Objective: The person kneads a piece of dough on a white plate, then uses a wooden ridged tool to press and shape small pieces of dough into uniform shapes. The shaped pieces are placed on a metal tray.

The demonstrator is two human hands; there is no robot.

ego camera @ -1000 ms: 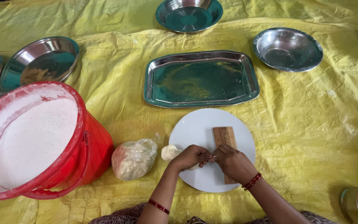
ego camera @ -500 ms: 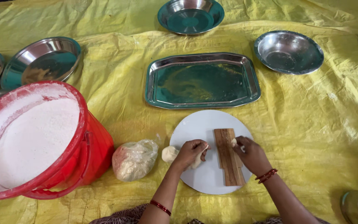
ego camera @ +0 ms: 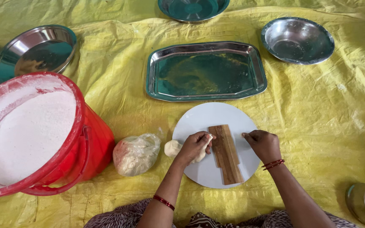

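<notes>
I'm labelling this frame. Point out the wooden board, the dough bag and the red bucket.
wooden board (ego camera: pixel 226 154), head view, middle of its ridged face.
dough bag (ego camera: pixel 135 154), head view, centre of the plastic bulge.
red bucket (ego camera: pixel 93 141), head view, outer side wall.

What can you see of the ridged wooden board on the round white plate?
The wooden board is a small brown rectangle with fine lengthwise grooves. It lies flat on the round white plate, slightly slanted, its near end overhanging the rim. The left hand, holding pale dough, touches its left edge; the right hand stays apart.
</notes>
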